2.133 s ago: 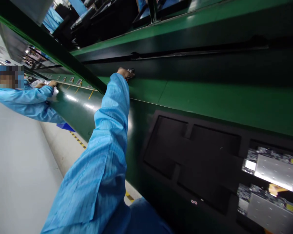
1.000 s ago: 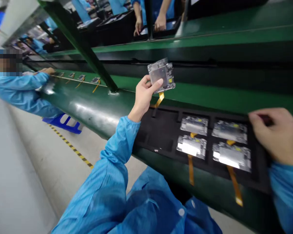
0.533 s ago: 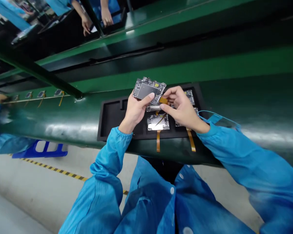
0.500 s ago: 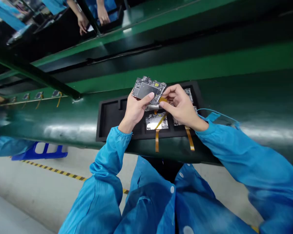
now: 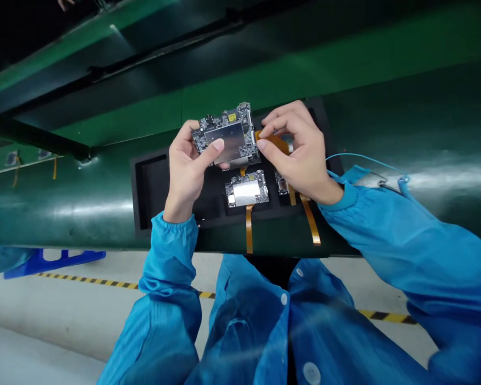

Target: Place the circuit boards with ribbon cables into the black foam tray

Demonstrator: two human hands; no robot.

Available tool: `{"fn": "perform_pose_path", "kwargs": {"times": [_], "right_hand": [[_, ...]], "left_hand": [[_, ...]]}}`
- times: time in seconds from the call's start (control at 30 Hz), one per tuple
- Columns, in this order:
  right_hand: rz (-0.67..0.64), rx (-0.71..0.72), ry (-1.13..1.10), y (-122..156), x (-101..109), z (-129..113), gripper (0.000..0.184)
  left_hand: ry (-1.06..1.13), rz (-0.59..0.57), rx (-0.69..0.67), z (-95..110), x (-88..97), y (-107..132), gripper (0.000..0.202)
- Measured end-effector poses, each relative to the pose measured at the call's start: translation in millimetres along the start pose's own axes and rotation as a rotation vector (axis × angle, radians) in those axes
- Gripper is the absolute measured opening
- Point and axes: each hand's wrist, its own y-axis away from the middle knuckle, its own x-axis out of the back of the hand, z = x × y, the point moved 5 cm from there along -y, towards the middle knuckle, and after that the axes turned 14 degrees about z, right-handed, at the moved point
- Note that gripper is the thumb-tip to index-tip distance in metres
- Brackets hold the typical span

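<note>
My left hand (image 5: 190,166) grips a circuit board (image 5: 224,140) by its left side, thumb lying on the large silver shield plate. At the board's right edge, my right hand (image 5: 299,147) pinches an orange flat ribbon cable (image 5: 278,142) between thumb and forefinger. Whether the cable's end sits in the edge connector cannot be made out. Beneath both hands lies a black foam tray (image 5: 152,198). A second circuit board (image 5: 246,191) rests in it, its ribbon cable (image 5: 249,230) hanging over the front rim. Another board (image 5: 281,184) is partly covered by my right hand.
The tray lies on a dark green bench (image 5: 104,208). A blue cord (image 5: 369,158) runs from my right sleeve. Several boards with ribbon cables (image 5: 12,159) stand along a ledge at the left, near a green post (image 5: 36,133). A blue stool (image 5: 56,262) is on the floor.
The view has shifted closer and down. The held board has turned and tilted, its connector edge now facing my right hand. My right fingers stay at the ribbon cable.
</note>
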Motion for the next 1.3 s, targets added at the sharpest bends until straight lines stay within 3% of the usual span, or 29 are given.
{"fn": "perform_pose_path", "kwargs": {"times": [0.3, 0.47, 0.77, 1.0, 1.13, 1.3], "right_hand": [[-0.021, 0.109, 0.114, 2.6, 0.4, -1.3, 0.029], [0.021, 0.031, 0.134, 3.5, 2.3, -5.8, 0.029], [0.070, -0.149, 0.054, 7.5, 3.5, -15.5, 0.043], [0.063, -0.218, -0.058, 7.0, -1.2, -9.1, 0.045], [0.049, -0.245, -0.138, 7.1, -3.3, -8.4, 0.047], [0.009, -0.296, -0.172, 8.9, -6.0, -8.7, 0.042]], "left_hand": [[-0.068, -0.015, -0.138, -0.6, -0.2, 0.9, 0.054], [-0.043, 0.044, -0.242, 11.9, -6.0, 8.7, 0.055], [-0.072, 0.172, -0.118, 19.1, -5.7, 19.3, 0.053], [-0.081, 0.094, -0.164, 24.3, -11.3, 22.6, 0.053], [-0.140, 0.125, -0.140, 17.7, -7.1, 23.0, 0.060], [-0.177, 0.151, -0.259, 14.3, -0.3, 24.4, 0.054]]}}
